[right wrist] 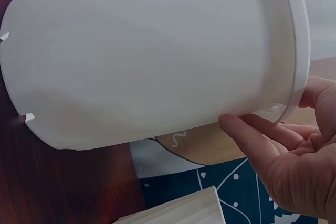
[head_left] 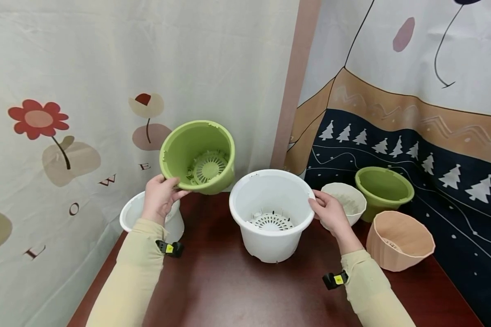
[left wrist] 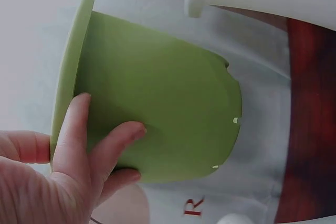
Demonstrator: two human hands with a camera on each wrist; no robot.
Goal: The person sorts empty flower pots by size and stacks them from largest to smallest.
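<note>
My left hand (head_left: 160, 196) pinches the rim of a green flowerpot (head_left: 225, 179), which is tilted so its slotted bottom faces me in the head view. In the left wrist view the thumb lies at the rim and the fingers (left wrist: 118, 142) spread along the pot's outer wall. A white flowerpot (head_left: 270, 245) with a slotted bottom is in the middle, its rim pinched by my right hand (head_left: 331, 211). The right wrist view has fingertips (right wrist: 231, 124) against the underside of that pot's wall (right wrist: 157, 61).
Another white pot (head_left: 175, 227) stands behind my left wrist. At the right are a small cream fluted pot (head_left: 353, 206), a second green pot (head_left: 386, 190) and a peach faceted pot (head_left: 393, 250). A printed curtain (head_left: 229, 68) hangs behind the dark red table (head_left: 245, 295).
</note>
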